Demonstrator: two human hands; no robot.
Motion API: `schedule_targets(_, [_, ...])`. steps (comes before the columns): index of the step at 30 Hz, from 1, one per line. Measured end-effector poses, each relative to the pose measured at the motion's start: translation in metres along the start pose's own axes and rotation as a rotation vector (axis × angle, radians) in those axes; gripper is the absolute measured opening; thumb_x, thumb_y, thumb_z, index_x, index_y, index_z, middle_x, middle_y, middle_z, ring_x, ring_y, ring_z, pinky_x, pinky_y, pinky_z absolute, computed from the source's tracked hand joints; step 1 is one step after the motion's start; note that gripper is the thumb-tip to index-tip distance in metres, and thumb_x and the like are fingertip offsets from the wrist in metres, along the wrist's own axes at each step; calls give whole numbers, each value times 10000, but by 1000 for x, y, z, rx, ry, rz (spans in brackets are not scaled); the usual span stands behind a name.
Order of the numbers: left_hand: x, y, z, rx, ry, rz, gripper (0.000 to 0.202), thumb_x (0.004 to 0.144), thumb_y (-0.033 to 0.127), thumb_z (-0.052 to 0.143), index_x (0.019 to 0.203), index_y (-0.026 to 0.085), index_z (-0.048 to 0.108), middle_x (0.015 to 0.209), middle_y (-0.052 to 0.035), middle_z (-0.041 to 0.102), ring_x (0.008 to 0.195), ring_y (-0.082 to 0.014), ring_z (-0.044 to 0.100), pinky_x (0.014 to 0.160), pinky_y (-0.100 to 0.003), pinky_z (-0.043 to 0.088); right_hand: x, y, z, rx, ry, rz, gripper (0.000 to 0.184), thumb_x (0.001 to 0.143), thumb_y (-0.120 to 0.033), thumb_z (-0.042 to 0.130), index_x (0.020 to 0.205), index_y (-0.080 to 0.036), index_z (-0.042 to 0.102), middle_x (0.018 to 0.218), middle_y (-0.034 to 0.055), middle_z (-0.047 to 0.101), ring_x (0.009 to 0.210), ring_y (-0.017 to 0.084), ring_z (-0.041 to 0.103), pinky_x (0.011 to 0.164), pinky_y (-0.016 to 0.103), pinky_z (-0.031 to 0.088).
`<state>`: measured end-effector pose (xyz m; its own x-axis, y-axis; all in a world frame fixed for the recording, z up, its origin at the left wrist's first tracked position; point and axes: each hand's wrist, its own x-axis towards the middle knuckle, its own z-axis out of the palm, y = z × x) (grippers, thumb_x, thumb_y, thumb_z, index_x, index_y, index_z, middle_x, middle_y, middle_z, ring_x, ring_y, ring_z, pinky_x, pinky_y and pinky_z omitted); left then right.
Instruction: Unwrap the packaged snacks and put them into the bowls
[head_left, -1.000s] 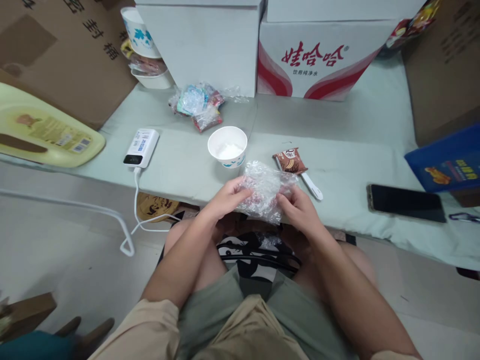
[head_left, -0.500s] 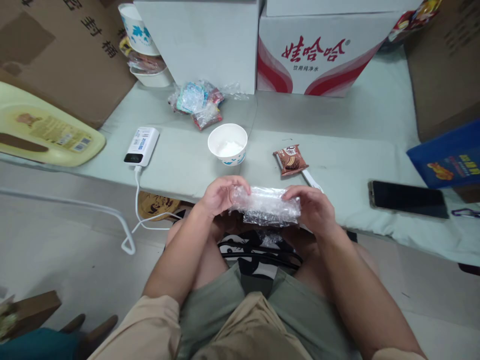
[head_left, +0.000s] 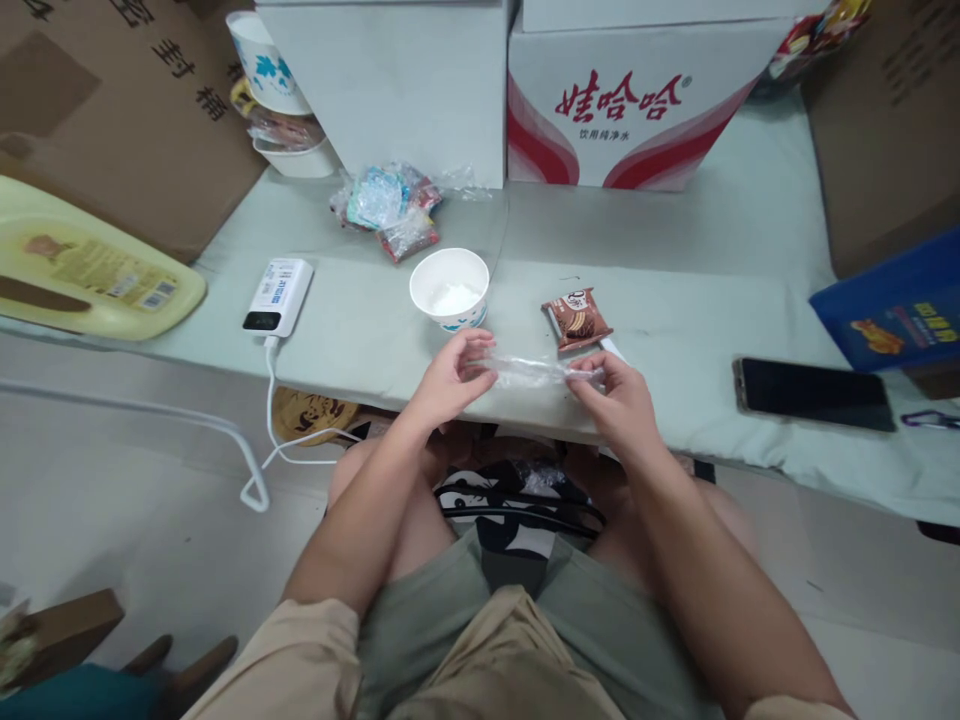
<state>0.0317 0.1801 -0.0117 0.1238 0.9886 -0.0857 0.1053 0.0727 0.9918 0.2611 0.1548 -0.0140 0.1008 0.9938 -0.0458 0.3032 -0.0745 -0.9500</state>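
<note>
My left hand (head_left: 448, 380) and my right hand (head_left: 615, 398) each pinch one end of a clear crinkled plastic bag (head_left: 529, 371), stretched flat between them just above the near edge of the pale green table (head_left: 675, 330). A white paper bowl (head_left: 449, 289) with something white inside stands just beyond my left hand. A brown snack packet (head_left: 577, 318) lies just beyond my right hand, with a white stick-like thing (head_left: 609, 347) partly hidden behind my fingers.
A white power bank (head_left: 274, 295) with its cable lies at the left, a black phone (head_left: 814, 394) at the right. Clear bags of small packets (head_left: 390, 205) sit before white and red cartons (head_left: 630, 100). A yellow tray (head_left: 82, 275), brown cardboard and a blue box (head_left: 892, 310) flank the table.
The plastic bag went from a bunched wad at my lap to a flat strip. Both hands rose and moved forward with it onto the table edge.
</note>
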Motion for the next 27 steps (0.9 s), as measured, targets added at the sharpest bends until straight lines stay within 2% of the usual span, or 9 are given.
schedule_targets(1, [-2, 1, 2, 53, 103, 49, 240, 683, 216, 738, 840, 202, 557, 796, 17, 591, 703, -104, 525, 686, -231, 429, -2, -2, -1, -32, 64, -54, 163, 754, -364, 636, 747, -230, 544, 754, -4, 616, 682, 163, 521, 670, 308, 417])
schedule_targets(3, [-9, 3, 7, 168, 251, 133, 289, 740, 251, 697, 631, 200, 434, 577, 60, 387, 557, -88, 366, 582, -229, 349, -5, -5, -1, -96, 170, -149, 109, 768, -324, 622, 807, -240, 565, 779, 2, 626, 714, 181, 545, 717, 325, 438])
schedule_targets(6, [-17, 4, 18, 278, 222, 196, 379, 793, 295, 665, 568, 205, 374, 518, 63, 312, 518, -94, 293, 562, -248, 330, -9, -7, 3, -167, 193, -287, 54, 780, -289, 617, 808, -254, 586, 816, 27, 645, 783, 217, 591, 778, 360, 465])
schedule_targets(9, [-18, 0, 29, 244, 93, 210, 139, 795, 303, 689, 807, 206, 590, 778, -4, 603, 752, -145, 556, 753, -274, 460, -12, -7, 9, -130, 118, -393, 54, 794, -276, 618, 759, -260, 580, 865, 49, 668, 872, 244, 622, 849, 393, 469])
schedule_targets(13, [-16, -7, 37, 45, -67, 159, 583, 757, 357, 765, 1286, 234, 555, 1397, -107, 545, 1289, -246, 517, 1071, -357, 411, -19, -4, 17, 141, -154, -237, 102, 843, -345, 612, 838, -253, 567, 1023, 54, 712, 931, 238, 648, 859, 381, 481])
schedule_targets(15, [-16, -8, 38, -11, -140, 110, 648, 745, 401, 783, 1326, 231, 551, 1407, -111, 552, 1302, -266, 518, 1103, -379, 388, -22, -1, 21, 283, -270, -114, 208, 870, -457, 592, 918, -255, 586, 1023, 45, 704, 903, 230, 647, 816, 367, 493])
schedule_targets(18, [-15, -5, 37, -10, -197, 81, 500, 798, 476, 727, 1215, 210, 651, 1260, -108, 644, 1208, -268, 579, 1072, -394, 415, -23, 3, 26, 398, -333, -38, 344, 851, -569, 593, 998, -259, 622, 971, 35, 685, 869, 229, 635, 788, 366, 499])
schedule_targets(24, [-10, 1, 34, -55, -188, 62, 353, 785, 499, 722, 927, 176, 719, 1014, -79, 668, 987, -227, 616, 914, -332, 467, -17, 4, 28, 200, 78, -126, 307, 785, -407, 704, 1038, -268, 599, 1083, 56, 620, 1017, 225, 578, 878, 363, 475])
schedule_targets(27, [-10, 2, 36, -213, -196, -50, 355, 726, 430, 773, 953, 178, 669, 899, -32, 664, 842, -176, 605, 798, -282, 468, -15, 2, 29, 283, 45, -92, 416, 741, -427, 733, 1077, -277, 538, 1066, 54, 597, 1022, 219, 578, 875, 353, 484])
